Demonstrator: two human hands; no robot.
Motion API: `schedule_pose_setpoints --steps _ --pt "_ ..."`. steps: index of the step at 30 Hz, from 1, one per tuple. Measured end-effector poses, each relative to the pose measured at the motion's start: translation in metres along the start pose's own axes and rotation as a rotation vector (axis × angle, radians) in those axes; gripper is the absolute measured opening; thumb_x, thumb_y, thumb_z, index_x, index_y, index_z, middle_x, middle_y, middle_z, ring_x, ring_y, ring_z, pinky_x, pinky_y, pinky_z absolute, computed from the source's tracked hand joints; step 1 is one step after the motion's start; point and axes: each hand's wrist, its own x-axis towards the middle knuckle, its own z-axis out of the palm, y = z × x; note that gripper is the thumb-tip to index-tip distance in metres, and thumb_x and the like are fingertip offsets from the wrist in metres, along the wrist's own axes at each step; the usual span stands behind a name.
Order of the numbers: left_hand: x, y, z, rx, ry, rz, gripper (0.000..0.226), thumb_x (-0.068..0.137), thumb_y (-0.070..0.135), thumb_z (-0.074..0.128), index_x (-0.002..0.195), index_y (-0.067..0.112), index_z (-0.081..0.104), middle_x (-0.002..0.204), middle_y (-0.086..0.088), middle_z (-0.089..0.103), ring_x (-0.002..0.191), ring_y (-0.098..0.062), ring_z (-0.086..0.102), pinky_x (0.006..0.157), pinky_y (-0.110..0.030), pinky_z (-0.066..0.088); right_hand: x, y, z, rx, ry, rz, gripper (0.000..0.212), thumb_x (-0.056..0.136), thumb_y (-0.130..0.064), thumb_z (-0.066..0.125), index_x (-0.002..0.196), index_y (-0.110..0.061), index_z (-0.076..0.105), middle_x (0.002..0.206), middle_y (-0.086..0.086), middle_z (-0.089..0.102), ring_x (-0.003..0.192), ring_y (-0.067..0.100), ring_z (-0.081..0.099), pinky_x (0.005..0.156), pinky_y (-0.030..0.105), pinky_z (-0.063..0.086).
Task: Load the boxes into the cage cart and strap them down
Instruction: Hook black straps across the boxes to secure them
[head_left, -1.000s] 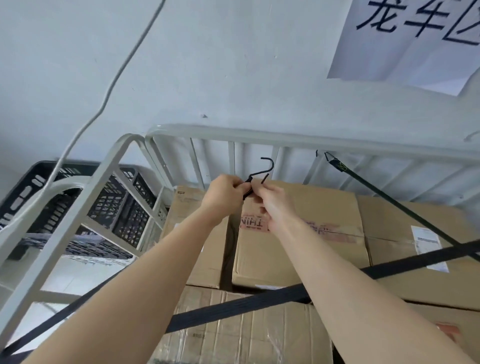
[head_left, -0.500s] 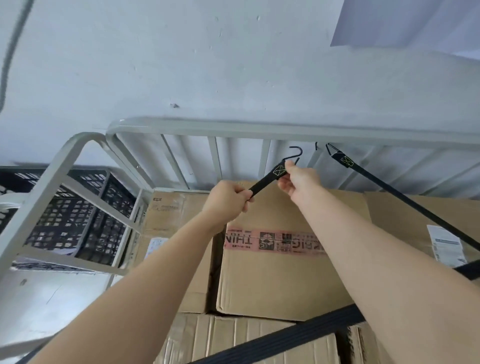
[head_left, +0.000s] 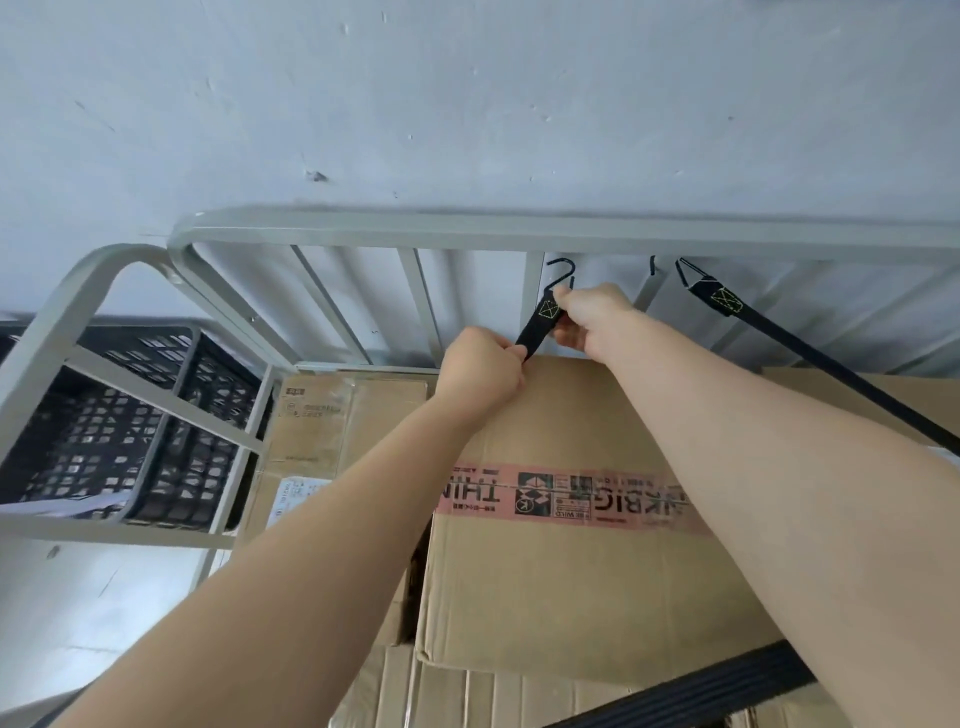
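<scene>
Head view: the left grip (head_left: 480, 371) is clenched round the black strap (head_left: 539, 327), low on its stitched end. The right grip (head_left: 592, 325) pinches the same strap just above it, right below the hook (head_left: 563, 269). The hook stands just above the right grip, close under the cage cart's top rail (head_left: 415, 228); it seems not to touch the rail, though the view is poor there. Right of the right grip, a second strap (head_left: 779, 353) runs up to the rail. The cardboard boxes (head_left: 571, 561) sit below both grips. A black crate (head_left: 104, 431) stands left of the left grip, outside the bars.
</scene>
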Motion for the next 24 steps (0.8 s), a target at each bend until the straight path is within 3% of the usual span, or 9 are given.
schedule_pose_setpoints --steps 5,9,13,16,19,22,24 --pt "0.004 -0.005 0.002 -0.045 0.004 -0.026 0.028 0.096 0.019 0.053 0.075 0.01 0.069 0.054 0.001 0.056 0.044 -0.014 0.041 0.046 -0.023 0.031 0.007 0.0 0.007 -0.051 -0.074 -0.022 0.026 0.099 -0.019 0.053 0.075 -0.009 0.054 0.071 0.007 0.058 0.054 0.017 0.055 0.03 0.013 0.035" --pt "0.004 -0.003 0.005 -0.05 -0.004 -0.017 0.028 0.096 0.02 0.053 0.074 0.011 0.07 0.053 0.002 0.055 0.043 -0.012 0.04 0.046 -0.022 0.03 0.006 0.001 0.0 -0.025 -0.012 -0.004 0.028 0.099 -0.015 0.051 0.072 -0.008 0.052 0.069 0.008 0.056 0.052 0.017 0.055 0.029 0.013 0.034" --pt "-0.001 0.008 0.016 -0.022 -0.052 0.019 0.029 0.096 0.022 0.054 0.073 0.013 0.069 0.051 0.005 0.053 0.045 -0.012 0.043 0.044 -0.02 0.032 0.008 0.006 -0.02 0.122 0.052 0.101 0.025 0.098 -0.003 0.048 0.073 -0.008 0.048 0.072 0.01 0.054 0.025 0.014 0.051 0.026 0.013 0.032" --pt "-0.004 0.015 0.024 -0.016 -0.082 0.037 0.026 0.097 0.021 0.053 0.082 0.009 0.07 0.054 0.004 0.054 0.045 -0.01 0.042 0.038 -0.017 0.033 0.012 0.007 -0.035 0.219 0.124 0.15 0.024 0.096 -0.001 0.046 0.074 -0.007 0.048 0.071 0.012 0.053 0.019 0.016 0.047 0.025 0.014 0.032" --pt "-0.006 0.026 0.032 -0.019 -0.096 0.064 0.024 0.097 0.018 0.052 0.088 0.005 0.07 0.057 0.001 0.055 0.045 -0.013 0.041 0.043 -0.02 0.033 0.012 0.006 -0.05 0.277 0.199 0.195 0.017 0.095 0.0 0.045 0.079 -0.003 0.05 0.067 0.014 0.051 0.016 0.019 0.041 0.024 0.014 0.031" --pt "-0.006 0.035 0.04 -0.014 -0.124 0.065 0.022 0.097 0.019 0.052 0.093 0.005 0.069 0.064 -0.004 0.058 0.045 -0.015 0.041 0.046 -0.021 0.033 0.008 0.004 -0.06 0.345 0.266 0.223 0.011 0.096 -0.003 0.043 0.088 -0.001 0.051 0.067 0.012 0.05 0.022 0.02 0.045 0.025 0.016 0.032" --pt "-0.005 0.039 0.045 -0.007 -0.138 0.066 0.024 0.097 0.019 0.052 0.094 0.003 0.07 0.069 -0.007 0.059 0.045 -0.015 0.041 0.046 -0.021 0.033 0.008 0.003 -0.065 0.326 0.293 0.217 0.019 0.096 -0.001 0.045 0.078 -0.003 0.049 0.068 0.011 0.05 0.039 0.023 0.049 0.032 0.025 0.042"
